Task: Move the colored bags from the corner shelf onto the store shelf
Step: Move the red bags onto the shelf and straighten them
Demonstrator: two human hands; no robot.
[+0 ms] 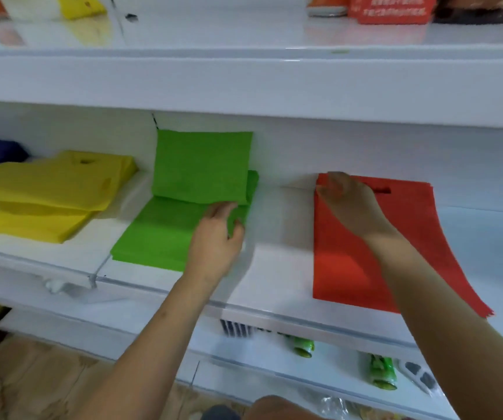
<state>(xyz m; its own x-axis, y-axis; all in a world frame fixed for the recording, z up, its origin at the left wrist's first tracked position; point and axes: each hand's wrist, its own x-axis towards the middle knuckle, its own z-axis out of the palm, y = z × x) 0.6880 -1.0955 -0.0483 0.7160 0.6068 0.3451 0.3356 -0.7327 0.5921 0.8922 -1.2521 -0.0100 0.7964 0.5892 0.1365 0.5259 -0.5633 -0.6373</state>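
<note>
- Lying flat on the white store shelf (277,268), the red bags (350,262) are overhanging its front edge at their near right corner, with the right hand (350,204) pinching their far left corner.
- Sitting to the left, the green bags (180,213) are folding up against the back wall while the left hand (217,237) is curling its thumb and fingers around their right edge.
- Resting further left, the yellow bags (41,201) are lying in a loose heap.
- Judging ahead, the overhanging red stack is risking a slide off the shelf if pulled forward, and the green fold is likely springing open once released.
</note>
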